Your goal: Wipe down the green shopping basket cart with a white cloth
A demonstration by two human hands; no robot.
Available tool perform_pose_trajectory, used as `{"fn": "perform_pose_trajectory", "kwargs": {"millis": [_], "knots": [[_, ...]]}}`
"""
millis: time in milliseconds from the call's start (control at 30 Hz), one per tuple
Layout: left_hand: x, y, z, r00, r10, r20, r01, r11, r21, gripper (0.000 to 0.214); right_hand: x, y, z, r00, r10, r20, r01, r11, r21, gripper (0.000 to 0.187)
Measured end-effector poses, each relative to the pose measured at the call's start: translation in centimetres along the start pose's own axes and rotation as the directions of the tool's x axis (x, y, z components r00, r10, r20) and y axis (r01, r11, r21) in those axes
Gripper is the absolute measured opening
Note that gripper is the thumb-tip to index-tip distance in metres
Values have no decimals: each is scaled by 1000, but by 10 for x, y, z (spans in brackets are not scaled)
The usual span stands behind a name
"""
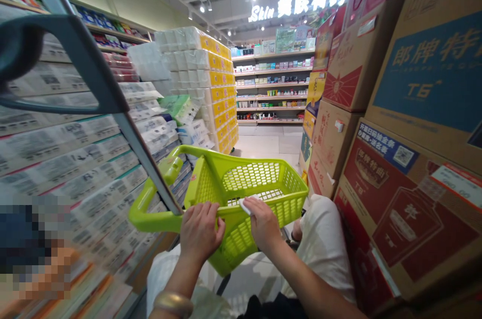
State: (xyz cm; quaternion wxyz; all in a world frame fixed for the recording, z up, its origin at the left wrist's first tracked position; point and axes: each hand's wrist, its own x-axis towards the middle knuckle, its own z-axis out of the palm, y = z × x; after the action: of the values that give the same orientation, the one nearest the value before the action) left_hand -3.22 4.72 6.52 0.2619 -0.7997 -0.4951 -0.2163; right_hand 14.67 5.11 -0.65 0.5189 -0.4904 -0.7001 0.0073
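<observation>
A lime-green plastic shopping basket (259,178) hangs tilted in front of me, its mesh walls showing. My left hand (199,232) grips the basket's near rim (158,216). My right hand (262,223) lies on the rim farther right, with its fingers over a small white item (246,205). I cannot tell what that item is. A metal bangle (173,304) circles my left wrist. Part of the basket's inside is hidden behind my hands.
Stacked cartons (399,108) tower close on the right. Blurred packaged goods (71,158) fill shelves on the left, and a grey metal frame (86,68) crosses that side. Wrapped tissue packs (199,73) stand stacked ahead, before a tiled aisle and lit cosmetics shelves (271,88).
</observation>
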Motion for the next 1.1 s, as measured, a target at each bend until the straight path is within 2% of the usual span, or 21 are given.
{"fn": "perform_pose_trajectory", "kwargs": {"millis": [100,200,367,433,533,633,800,933,1100], "knots": [[0,-1,-1,1000,5,6,-5,1000,-11,16,2,-11,8,999,-47,11,47,998,36,55],[-2,-4,1,1000,14,11,-13,1000,-24,17,2,-6,4,998,-55,18,54,998,34,53],[-2,-8,1,1000,-7,-3,6,998,-57,20,2,13,-12,998,49,-36,-51,997,-60,48],[1,-3,0,998,-56,-39,53,996,-70,29,4,9,-10,997,75,-35,-78,994,-77,47],[7,12,0,994,-69,-90,63,995,-76,44,7,-5,1,999,29,16,-28,999,-32,46],[11,27,6,1000,-2,-24,-1,992,-126,49,7,-11,8,999,-27,38,26,999,29,46],[7,31,18,980,-21,196,47,991,-126,43,1,8,-4,999,19,41,-19,1000,-9,50],[3,30,19,976,-50,210,70,994,-88,41,1,10,-8,994,105,23,-102,990,-97,48],[-2,30,20,978,-54,201,71,995,-77,43,1,-4,5,998,-11,63,11,1000,-14,50]]}}
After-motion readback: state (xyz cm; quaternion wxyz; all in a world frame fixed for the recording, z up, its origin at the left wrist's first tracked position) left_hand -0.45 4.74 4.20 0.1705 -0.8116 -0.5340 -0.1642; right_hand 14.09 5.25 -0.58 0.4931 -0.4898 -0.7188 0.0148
